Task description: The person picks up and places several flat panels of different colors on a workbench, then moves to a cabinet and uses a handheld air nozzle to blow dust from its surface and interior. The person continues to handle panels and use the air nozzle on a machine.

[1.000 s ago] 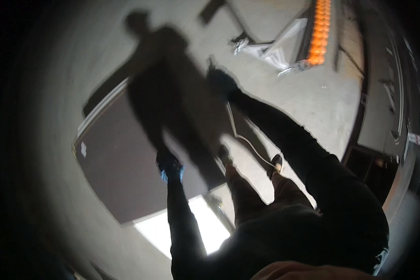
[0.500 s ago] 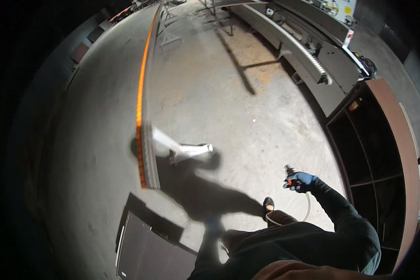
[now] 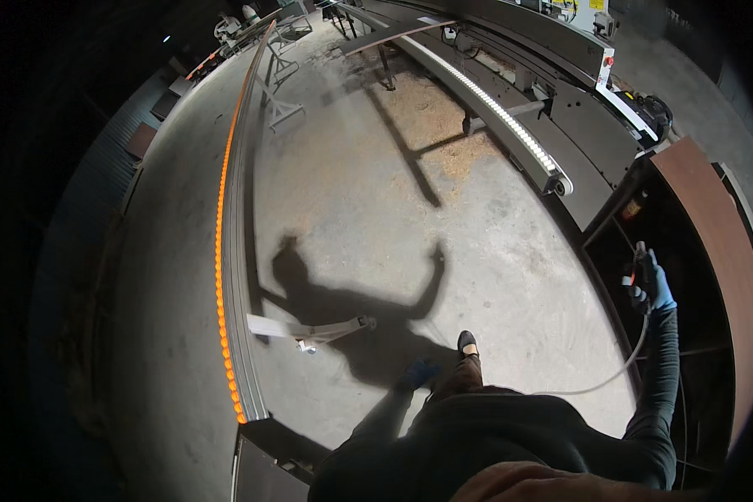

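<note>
My right hand [image 3: 663,289], in a blue and dark glove, is raised at the right in front of the dark shelf unit [image 3: 704,217]. Its fingers are closed around a small black hand tool with a metal tip and a bit of orange [image 3: 640,266]; its exact kind is hard to make out. A thin pale hose [image 3: 623,368] hangs from the tool and curves back toward my body. My left hand [image 3: 421,372], also gloved in blue, hangs low by my leg in the shade. How its fingers are held is too dim to see.
A long roller rail with orange rollers [image 3: 219,276] runs along the left on pale metal legs [image 3: 314,330]. A dark machine with a white roller track [image 3: 510,109] stands ahead right. Sawdust [image 3: 452,125] lies on the concrete floor. A dark panel [image 3: 263,477] is at the lower left.
My right hand has lifted up and to the right with the hose-fed tool, in front of the shelf unit. I have moved forward, so the roller track and machine look nearer.
</note>
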The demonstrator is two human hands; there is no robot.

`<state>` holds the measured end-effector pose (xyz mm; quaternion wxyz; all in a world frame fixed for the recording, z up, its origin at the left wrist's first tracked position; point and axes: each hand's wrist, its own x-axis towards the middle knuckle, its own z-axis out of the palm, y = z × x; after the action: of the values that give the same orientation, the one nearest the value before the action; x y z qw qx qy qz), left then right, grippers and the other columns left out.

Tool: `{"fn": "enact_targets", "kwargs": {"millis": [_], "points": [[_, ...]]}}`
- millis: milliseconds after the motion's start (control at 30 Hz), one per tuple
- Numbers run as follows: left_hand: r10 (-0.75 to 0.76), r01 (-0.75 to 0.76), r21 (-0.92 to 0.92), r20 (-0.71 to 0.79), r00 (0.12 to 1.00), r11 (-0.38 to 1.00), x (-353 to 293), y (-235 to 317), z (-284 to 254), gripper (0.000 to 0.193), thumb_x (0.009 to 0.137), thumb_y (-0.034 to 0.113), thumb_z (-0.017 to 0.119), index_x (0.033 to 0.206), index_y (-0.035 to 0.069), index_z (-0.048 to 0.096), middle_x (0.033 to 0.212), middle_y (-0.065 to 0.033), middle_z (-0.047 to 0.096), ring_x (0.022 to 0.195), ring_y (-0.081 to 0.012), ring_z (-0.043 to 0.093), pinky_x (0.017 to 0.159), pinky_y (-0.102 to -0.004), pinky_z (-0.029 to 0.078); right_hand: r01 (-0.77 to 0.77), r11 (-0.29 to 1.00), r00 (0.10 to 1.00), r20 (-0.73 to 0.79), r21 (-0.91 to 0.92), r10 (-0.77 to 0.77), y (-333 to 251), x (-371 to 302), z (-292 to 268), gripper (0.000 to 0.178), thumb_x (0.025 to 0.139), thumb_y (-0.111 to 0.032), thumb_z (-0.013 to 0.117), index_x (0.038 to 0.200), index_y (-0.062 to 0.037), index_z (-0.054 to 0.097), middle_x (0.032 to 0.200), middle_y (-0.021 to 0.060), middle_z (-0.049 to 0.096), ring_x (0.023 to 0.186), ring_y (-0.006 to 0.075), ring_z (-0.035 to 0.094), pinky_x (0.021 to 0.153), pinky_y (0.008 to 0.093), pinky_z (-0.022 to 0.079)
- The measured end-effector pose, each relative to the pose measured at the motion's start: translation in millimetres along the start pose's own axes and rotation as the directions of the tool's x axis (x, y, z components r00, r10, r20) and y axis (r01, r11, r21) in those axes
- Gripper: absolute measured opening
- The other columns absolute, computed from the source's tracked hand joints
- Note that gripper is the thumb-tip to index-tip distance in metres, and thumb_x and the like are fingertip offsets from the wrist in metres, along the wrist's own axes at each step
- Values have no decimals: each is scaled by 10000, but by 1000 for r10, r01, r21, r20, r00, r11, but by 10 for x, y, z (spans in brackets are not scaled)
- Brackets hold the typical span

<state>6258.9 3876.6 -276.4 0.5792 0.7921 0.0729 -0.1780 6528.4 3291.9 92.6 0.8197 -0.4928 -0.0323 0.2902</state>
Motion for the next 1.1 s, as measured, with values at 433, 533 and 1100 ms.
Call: {"fn": "enact_targets", "kwargs": {"millis": [433,533,1100], "points": [[156,-286,910,249,956,301,2537,1160,-778,266,932,252,638,1114,90,743,1189,-186,707,1132,-327,672,937,-470,541,-385,915,847,-348,118,401,-388,1234,-223,730,1041,-665,361,1143,25,578,784,328,692,353,189,501,324,223,362],[-41,-82,902,109,993,424,3058,1477,-685,402,940,330,623,1248,87,710,1326,-170,671,1240,-328,625,1012,-459,504,-438,877,821,-309,200,480,-557,1725,-372,738,1064,-630,314,1150,54,579,839,348,698,369,197,534,331,210,406],[-547,461,-325,-267,793,826,3654,1973,337,266,929,373,736,1037,132,712,796,17,598,645,-106,523,500,-279,420,-569,819,822,96,75,562,-1570,3650,-1127,598,1093,-579,309,1067,-67,615,1003,393,688,499,216,626,348,201,440]]}}
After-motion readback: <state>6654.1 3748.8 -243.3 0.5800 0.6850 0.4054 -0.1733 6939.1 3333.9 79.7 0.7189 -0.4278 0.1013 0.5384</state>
